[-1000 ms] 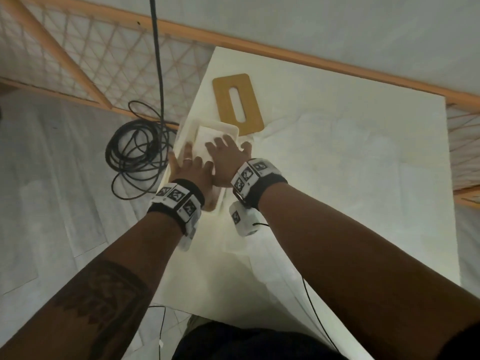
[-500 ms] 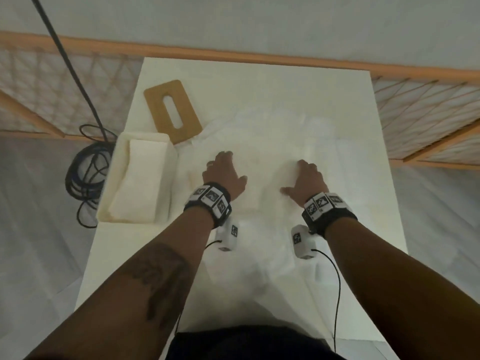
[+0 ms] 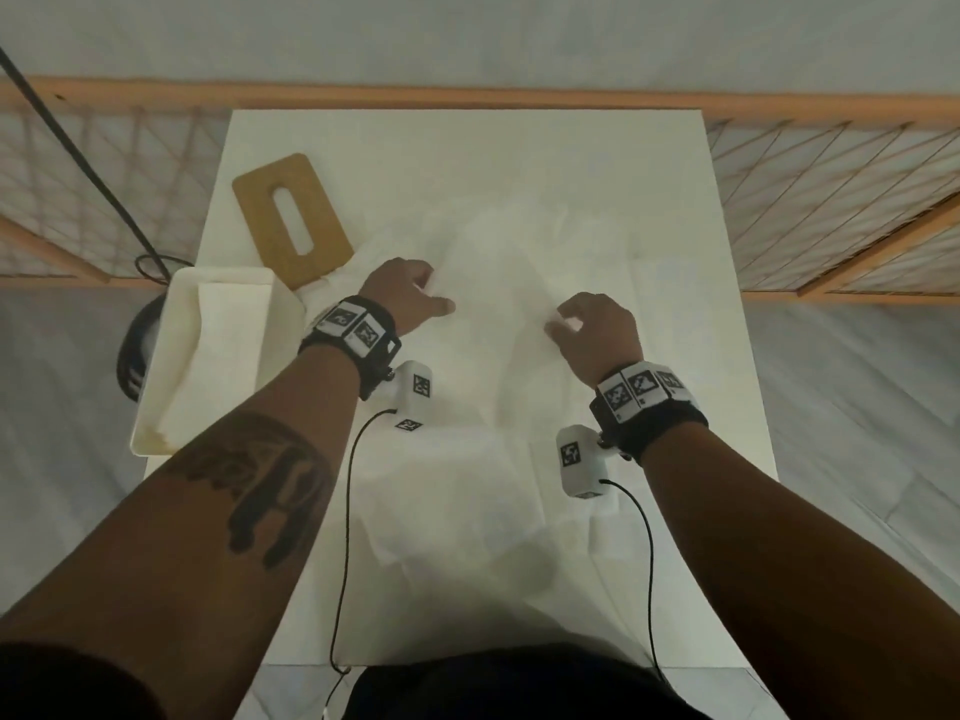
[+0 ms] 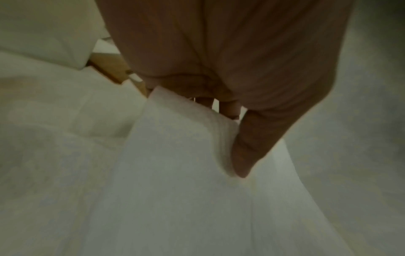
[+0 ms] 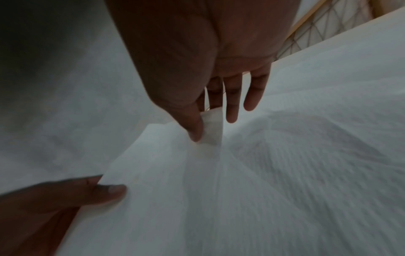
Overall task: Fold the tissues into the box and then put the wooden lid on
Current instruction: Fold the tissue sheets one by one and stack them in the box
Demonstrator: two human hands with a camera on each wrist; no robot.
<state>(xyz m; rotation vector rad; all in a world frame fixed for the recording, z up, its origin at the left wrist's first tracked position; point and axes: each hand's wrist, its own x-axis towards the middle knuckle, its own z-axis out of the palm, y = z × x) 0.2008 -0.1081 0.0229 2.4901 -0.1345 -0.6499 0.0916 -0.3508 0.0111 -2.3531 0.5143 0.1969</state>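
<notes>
1. No words, brand names or numbers can be read in any of the three views.
2. The only signs are black-and-white square fiducial patterns, which carry no legible characters:
   - two stand on the white panel of the black band on the left wrist (image 3: pixel 354 327);
   - three stand on the white panel of the black band on the right wrist (image 3: pixel 644 389);
   - two stand on the small white camera block under the left wrist (image 3: pixel 415 394);
   - one stands on the small white camera block under the right wrist (image 3: pixel 579 459), with a further dark mark at its lower edge too small to tell.
3. A dark tattoo on the left forearm (image 3: pixel 260 485) shows shapes that cannot be read as letters.
</notes>
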